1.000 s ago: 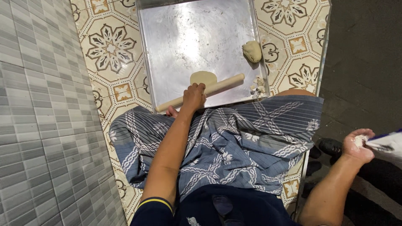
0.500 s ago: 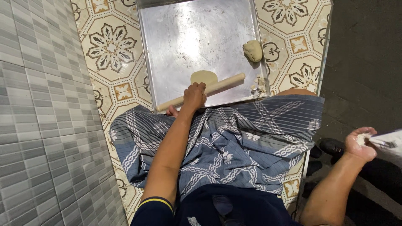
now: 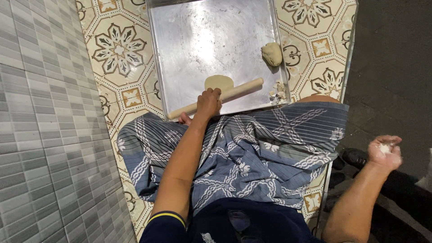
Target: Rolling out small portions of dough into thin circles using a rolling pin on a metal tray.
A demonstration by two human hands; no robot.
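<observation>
Tiled floor: left hand (image 3: 209, 101) grip closed on rolling pin (image 3: 216, 98); right hand (image 3: 384, 152) cups flour (image 3: 384, 147)

Your left arm stretches straight toward 12 o'clock, left hand (image 3: 209, 102) palm down, fingers curled closed in a grip. Your right arm angles out toward 2 o'clock, elbow bent, right hand (image 3: 384, 152) raised with fingers cupped loosely, white powder in the palm.
</observation>
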